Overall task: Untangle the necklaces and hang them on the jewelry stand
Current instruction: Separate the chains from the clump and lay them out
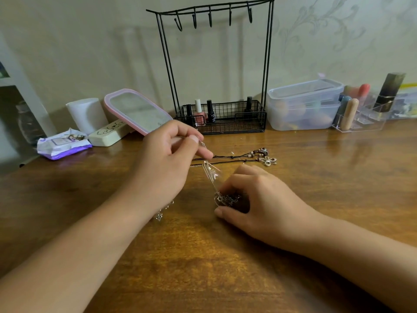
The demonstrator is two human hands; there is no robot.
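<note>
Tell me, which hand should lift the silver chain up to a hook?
Probably the left hand. It already pinches the silver chain and sits nearer the jewelry stand. The right hand holds down the tangled bunch on the table.

Both hands [171, 154] [255, 199] on a tangled silver chain [212, 177]

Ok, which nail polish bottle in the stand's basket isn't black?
The pink nail polish bottle with the white cap, second from the left in the wire basket. The other bottles there are black.
</note>
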